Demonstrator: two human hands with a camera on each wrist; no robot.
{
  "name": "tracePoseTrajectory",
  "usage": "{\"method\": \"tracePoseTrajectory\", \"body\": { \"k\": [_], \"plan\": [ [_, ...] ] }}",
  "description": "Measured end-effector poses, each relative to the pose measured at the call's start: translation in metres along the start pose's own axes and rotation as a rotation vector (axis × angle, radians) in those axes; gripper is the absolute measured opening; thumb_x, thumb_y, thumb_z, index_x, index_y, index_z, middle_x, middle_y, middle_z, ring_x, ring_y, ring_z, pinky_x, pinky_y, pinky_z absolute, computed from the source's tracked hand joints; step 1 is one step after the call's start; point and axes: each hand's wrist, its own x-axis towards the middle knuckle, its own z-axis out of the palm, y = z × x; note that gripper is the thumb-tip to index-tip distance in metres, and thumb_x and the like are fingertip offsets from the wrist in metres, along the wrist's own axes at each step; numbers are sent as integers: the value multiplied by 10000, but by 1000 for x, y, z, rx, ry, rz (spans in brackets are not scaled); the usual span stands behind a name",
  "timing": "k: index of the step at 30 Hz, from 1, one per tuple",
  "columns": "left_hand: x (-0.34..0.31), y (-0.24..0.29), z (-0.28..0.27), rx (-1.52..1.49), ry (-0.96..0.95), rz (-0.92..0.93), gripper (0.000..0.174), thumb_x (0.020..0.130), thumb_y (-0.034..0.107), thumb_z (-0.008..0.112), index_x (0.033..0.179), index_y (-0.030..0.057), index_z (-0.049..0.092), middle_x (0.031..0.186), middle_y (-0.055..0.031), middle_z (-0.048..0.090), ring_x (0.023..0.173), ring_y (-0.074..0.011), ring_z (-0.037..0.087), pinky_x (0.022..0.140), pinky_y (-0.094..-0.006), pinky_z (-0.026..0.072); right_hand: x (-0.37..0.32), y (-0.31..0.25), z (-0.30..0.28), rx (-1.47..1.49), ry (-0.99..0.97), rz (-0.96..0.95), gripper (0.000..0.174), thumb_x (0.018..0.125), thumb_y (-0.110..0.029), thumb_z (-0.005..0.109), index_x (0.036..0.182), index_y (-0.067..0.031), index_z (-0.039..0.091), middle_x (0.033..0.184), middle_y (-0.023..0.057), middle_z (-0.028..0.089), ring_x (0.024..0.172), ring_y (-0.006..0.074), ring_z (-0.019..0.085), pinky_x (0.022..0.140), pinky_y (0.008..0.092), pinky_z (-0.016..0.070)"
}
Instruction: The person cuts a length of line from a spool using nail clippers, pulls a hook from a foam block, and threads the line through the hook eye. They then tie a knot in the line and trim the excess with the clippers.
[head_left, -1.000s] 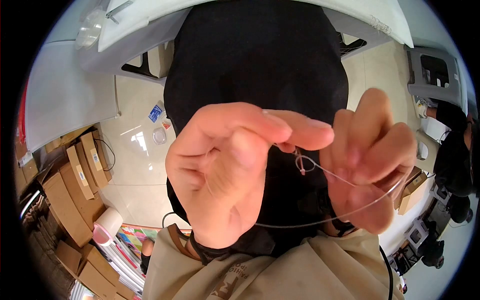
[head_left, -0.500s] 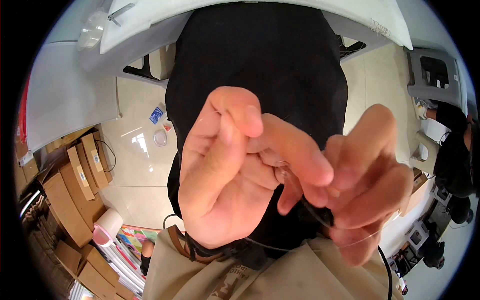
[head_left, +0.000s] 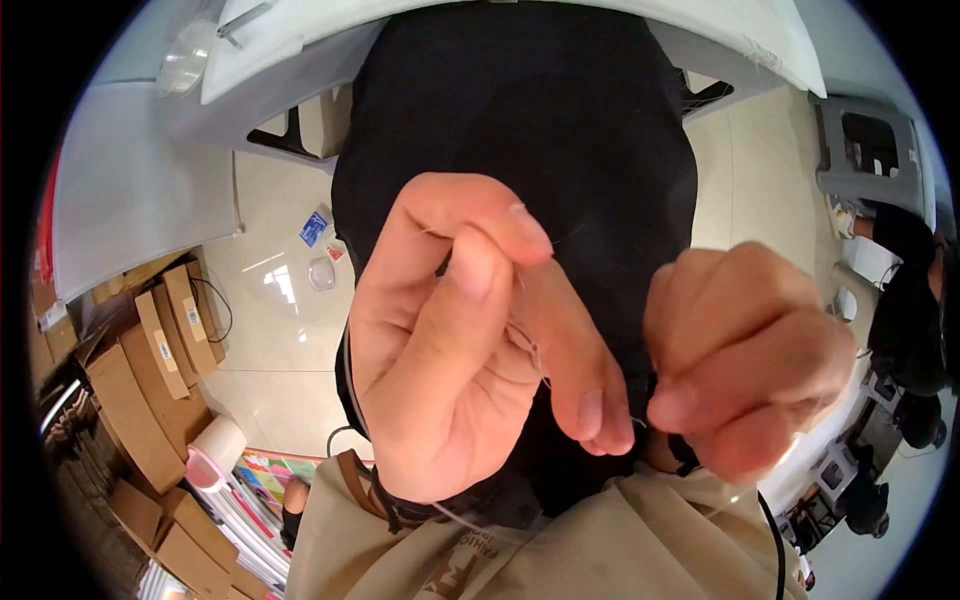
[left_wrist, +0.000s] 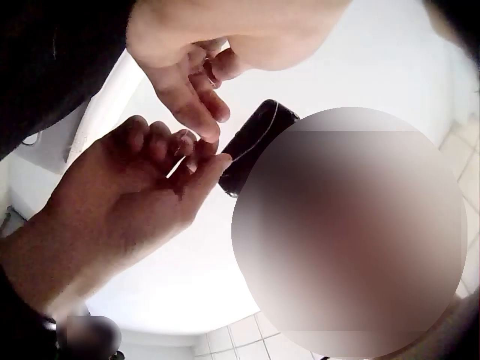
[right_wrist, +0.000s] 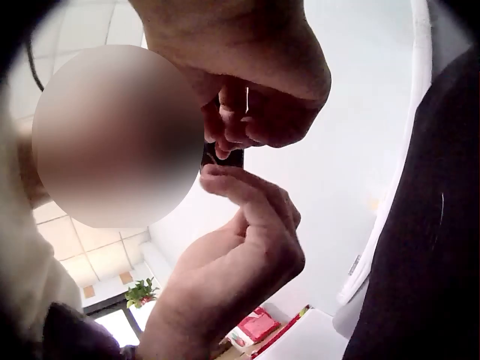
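Note:
My left hand [head_left: 450, 330], palm towards the head camera, pinches a thin clear thread [head_left: 533, 352] between thumb and index fingertip. Part of the thread lies in a small loop against that palm, and a further strand runs below the wrist. Beside it, my right hand [head_left: 750, 350] is turned knuckles up with its fingers curled in. In the left wrist view, the right thumb and index finger [left_wrist: 204, 157] meet at the thread, close to the left fingertips. From the right wrist view, the left hand [right_wrist: 247, 217] is seen below the right hand [right_wrist: 262, 90].
Black cloth [head_left: 510, 110] covers the lap in front of a white table [head_left: 690, 25]. Cardboard boxes [head_left: 140, 400] and a pinkish-white bin [head_left: 215, 450] stand at the left. A blue packet [head_left: 313, 229] lies on the floor; a grey stool [head_left: 870, 145] and people are at the right.
The knotted loop that hung between the hands now lies by the left palm. My right hand has turned knuckles up and moved slightly away; my left fingers have re-pinched the thread.

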Motion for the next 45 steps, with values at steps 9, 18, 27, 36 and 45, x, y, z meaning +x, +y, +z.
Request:
{"method": "tracePoseTrajectory", "body": {
  "k": [9,18,27,36,45],
  "plan": [
    [-9,0,27,-602,-24,-188,167,990,172,371,1034,12,395,590,-84,488,449,-168,498,427,-276,449,28,-5,-15,-199,-80,-93,389,921,-225,562,587,-27,543,532,43,511,428,131,397,396,261,292],
    [-22,-4,60,-991,-32,-67,162,1015,138,286,1048,-5,353,661,-88,499,463,-153,492,422,-265,477,23,0,4,-27,82,69,405,908,-243,584,567,-29,538,504,50,508,427,106,403,383,235,253],
    [-27,-4,62,-1010,-96,-91,173,1016,140,308,1025,-20,374,600,-89,506,439,-150,481,431,-243,437,21,-4,2,-108,-45,356,661,906,-563,444,649,21,614,542,78,535,448,103,453,391,218,298],
    [-24,-5,67,-1069,-5,-144,165,1002,122,347,1025,-30,407,622,-92,518,464,-153,505,445,-243,434,31,-4,4,92,-294,583,1028,696,-850,324,907,95,671,717,134,609,527,106,502,473,201,399],
    [-23,-5,62,-1063,-22,-226,164,992,124,370,1020,-30,422,647,-84,521,490,-143,506,467,-241,427,37,-4,10,358,-230,437,519,927,-417,502,842,60,690,706,136,572,518,102,470,462,211,369]
  ]
}}
